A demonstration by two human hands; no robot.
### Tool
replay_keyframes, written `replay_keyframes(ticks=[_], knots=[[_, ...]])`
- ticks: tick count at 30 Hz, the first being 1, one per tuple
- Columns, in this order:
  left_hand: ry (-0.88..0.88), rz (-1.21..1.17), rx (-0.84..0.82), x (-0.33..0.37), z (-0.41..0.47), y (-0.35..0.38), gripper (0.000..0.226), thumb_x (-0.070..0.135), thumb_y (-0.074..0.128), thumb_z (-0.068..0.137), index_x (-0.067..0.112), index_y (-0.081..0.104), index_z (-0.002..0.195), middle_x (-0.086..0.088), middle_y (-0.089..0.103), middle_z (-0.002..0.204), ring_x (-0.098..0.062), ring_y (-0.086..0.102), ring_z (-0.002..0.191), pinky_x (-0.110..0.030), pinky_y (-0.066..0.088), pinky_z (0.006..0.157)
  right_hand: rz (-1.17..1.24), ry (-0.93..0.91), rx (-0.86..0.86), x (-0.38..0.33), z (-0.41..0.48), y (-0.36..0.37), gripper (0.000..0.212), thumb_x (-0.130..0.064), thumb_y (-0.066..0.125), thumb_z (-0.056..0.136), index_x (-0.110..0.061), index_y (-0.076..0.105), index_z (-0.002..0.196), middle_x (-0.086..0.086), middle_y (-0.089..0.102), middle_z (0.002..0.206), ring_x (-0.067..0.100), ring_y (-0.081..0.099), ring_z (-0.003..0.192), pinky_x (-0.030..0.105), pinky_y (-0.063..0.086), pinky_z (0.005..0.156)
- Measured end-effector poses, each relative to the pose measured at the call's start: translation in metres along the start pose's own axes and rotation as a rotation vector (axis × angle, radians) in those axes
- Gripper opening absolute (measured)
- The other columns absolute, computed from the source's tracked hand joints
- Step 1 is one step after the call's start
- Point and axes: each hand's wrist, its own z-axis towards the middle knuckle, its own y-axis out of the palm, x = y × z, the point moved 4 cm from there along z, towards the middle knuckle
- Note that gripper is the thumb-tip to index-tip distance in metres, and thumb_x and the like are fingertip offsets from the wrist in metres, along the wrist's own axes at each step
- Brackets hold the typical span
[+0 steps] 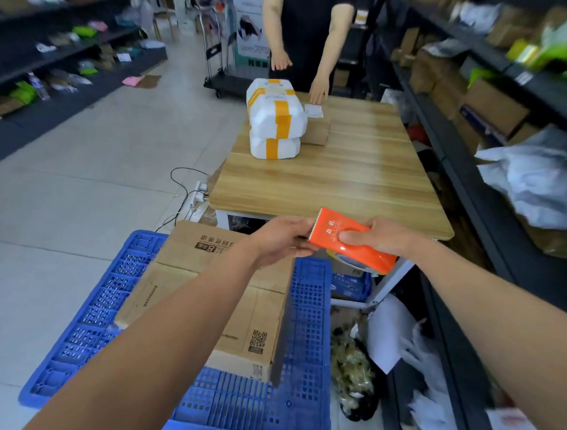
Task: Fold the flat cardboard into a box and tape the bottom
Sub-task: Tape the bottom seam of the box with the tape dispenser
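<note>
Blue pallet (307, 312), cardboard (191, 253), table (357, 178), seemingly taped parcels (274, 118)

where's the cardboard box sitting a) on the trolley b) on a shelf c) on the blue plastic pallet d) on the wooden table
c: the cardboard box lies on the blue plastic pallet, in front of the wooden table; the right hand grips the orange tape dispenser above it, the left hand at its toothed edge.

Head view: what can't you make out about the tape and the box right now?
All in the head view:
The tape roll under the orange plastic tape dispenser: mostly hidden by its shell and the right hand; free end unseen.
The left hand: fingertips behind the dispenser's toothed edge; grip unclear.
The brown cardboard box on the blue plastic pallet: forearm covers the flap seam; taping unknown.
The shelf goods at right: blurred.
</note>
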Motion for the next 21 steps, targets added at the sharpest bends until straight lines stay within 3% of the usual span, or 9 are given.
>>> replay_keyframes(ticks=[4, 6, 8, 11, 14, 16, 18, 21], knots=[[-0.029, -0.185, 0.01, 0.007, 0.0, 0.004, 0.025, 0.027, 0.042, 0.101, 0.009, 0.06, 0.102, -0.008, 0.066, 0.092, -0.02, 0.064, 0.086, -0.033, 0.054, 0.079, 0.074, -0.003, -0.028, -0.009, -0.006, 0.0, 0.08, -0.085, 0.061, 0.047, -0.021, 0.066, 0.094, 0.001, 0.072, 0.09, 0.016, 0.068, 0.08, 0.026, 0.051, 0.071], [-0.037, -0.216, 0.036, 0.009, -0.001, -0.001, 0.026, 0.027, 0.043, 0.1, 0.008, 0.06, 0.104, -0.009, 0.067, 0.093, -0.02, 0.064, 0.086, -0.031, 0.054, 0.077, 0.105, 0.0, -0.031, -0.011, -0.006, 0.0, 0.093, -0.091, 0.062, 0.029, -0.019, 0.068, 0.089, 0.002, 0.073, 0.086, 0.017, 0.069, 0.078, 0.028, 0.052, 0.072], [-0.04, -0.071, 0.129, 0.009, 0.0, -0.01, 0.031, 0.027, 0.048, 0.099, 0.006, 0.06, 0.118, -0.008, 0.064, 0.104, -0.017, 0.061, 0.088, -0.027, 0.052, 0.077, 0.2, -0.005, -0.04, -0.011, -0.003, 0.001, 0.105, -0.091, 0.062, 0.013, -0.016, 0.068, 0.087, 0.004, 0.074, 0.084, 0.019, 0.069, 0.077, 0.032, 0.054, 0.076], [-0.099, 0.132, 0.117, 0.008, 0.001, -0.015, 0.045, 0.033, 0.055, 0.094, 0.006, 0.055, 0.129, -0.011, 0.059, 0.125, -0.024, 0.059, 0.108, -0.03, 0.048, 0.084, 0.347, -0.016, -0.066, -0.016, -0.001, 0.005, 0.112, -0.088, 0.068, 0.016, -0.011, 0.067, 0.098, 0.013, 0.073, 0.097, 0.028, 0.068, 0.089, 0.043, 0.052, 0.091], [-0.157, 0.094, 0.02, 0.013, -0.006, -0.008, 0.035, 0.034, 0.055, 0.094, 0.006, 0.062, 0.113, -0.011, 0.068, 0.108, -0.022, 0.066, 0.095, -0.029, 0.054, 0.077, 0.424, -0.023, -0.108, -0.024, 0.001, 0.01, 0.119, -0.086, 0.069, 0.02, -0.007, 0.065, 0.109, 0.016, 0.071, 0.105, 0.031, 0.067, 0.096, 0.045, 0.051, 0.094], [-0.159, 0.03, 0.053, 0.017, -0.005, -0.009, 0.031, 0.026, 0.055, 0.095, 0.001, 0.062, 0.112, -0.013, 0.069, 0.105, -0.021, 0.067, 0.09, -0.028, 0.058, 0.07, 0.435, -0.026, -0.127, -0.03, 0.001, 0.013, 0.119, -0.087, 0.069, 0.022, -0.006, 0.065, 0.11, 0.016, 0.071, 0.106, 0.032, 0.066, 0.097, 0.046, 0.05, 0.095], [-0.169, 0.006, 0.102, 0.019, -0.003, -0.014, 0.031, 0.019, 0.057, 0.094, -0.003, 0.06, 0.115, -0.015, 0.068, 0.11, -0.025, 0.068, 0.095, -0.031, 0.058, 0.074, 0.43, -0.024, -0.123, -0.036, 0.002, 0.015, 0.123, -0.087, 0.069, 0.021, -0.005, 0.064, 0.112, 0.018, 0.07, 0.108, 0.033, 0.066, 0.098, 0.046, 0.05, 0.096], [-0.197, -0.016, 0.13, 0.021, -0.004, -0.023, 0.019, 0.009, 0.054, 0.095, -0.004, 0.06, 0.107, -0.013, 0.069, 0.097, -0.022, 0.067, 0.085, -0.031, 0.055, 0.071, 0.441, -0.039, -0.123, -0.044, 0.005, 0.019, 0.124, -0.086, 0.07, 0.021, -0.004, 0.063, 0.114, 0.019, 0.069, 0.11, 0.031, 0.066, 0.097, 0.045, 0.051, 0.095]])
